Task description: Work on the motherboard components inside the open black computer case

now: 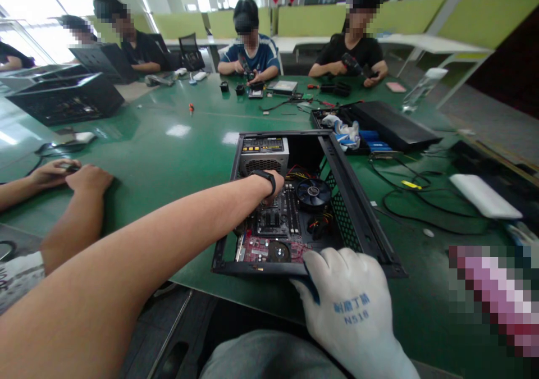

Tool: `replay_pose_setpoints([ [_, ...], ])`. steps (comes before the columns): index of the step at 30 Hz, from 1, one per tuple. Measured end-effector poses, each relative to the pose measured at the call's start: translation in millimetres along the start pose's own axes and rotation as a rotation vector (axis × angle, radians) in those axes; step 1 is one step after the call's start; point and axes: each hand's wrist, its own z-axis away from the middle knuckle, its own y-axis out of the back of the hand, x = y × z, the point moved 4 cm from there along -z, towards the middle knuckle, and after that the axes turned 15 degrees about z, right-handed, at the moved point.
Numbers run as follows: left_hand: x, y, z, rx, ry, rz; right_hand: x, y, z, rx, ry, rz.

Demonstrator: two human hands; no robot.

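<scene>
An open black computer case lies on its side at the table's near edge. My bare left hand, with a black band at the wrist, reaches inside, over the upper part of the motherboard; its fingers are mostly hidden. My right hand, in a white glove, is wrapped round the near rim of the case. Within the case are a silver power supply at the far left, a black fan right of the board, and a red card near the front.
Another person's hands rest on the green table at left. Several people sit across it. An open black case with gloves lies behind right, with cables and a white box at right. A bottle stands farther back.
</scene>
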Motion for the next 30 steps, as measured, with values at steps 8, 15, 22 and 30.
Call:
replay_pose_setpoints([
  [8, -3.1, -3.0, -1.3, -0.004, -0.011, -0.004, -0.5, 1.3, 0.8, -0.054, 0.019, 0.036],
  [15, -5.5, -3.6, -4.8, 0.054, -0.035, -0.026, -2.5, 2.3, -1.3, -0.085, -0.001, 0.069],
  [22, -5.6, 11.4, 11.1, 0.221, -0.103, 0.123, -3.5, 2.6, -2.1, -0.093, -0.027, 0.038],
  [30, -23.7, 63.1, 50.7, 0.575, -0.169, 0.409, 13.7, -12.7, -49.4, -0.084, -0.005, 0.107],
])
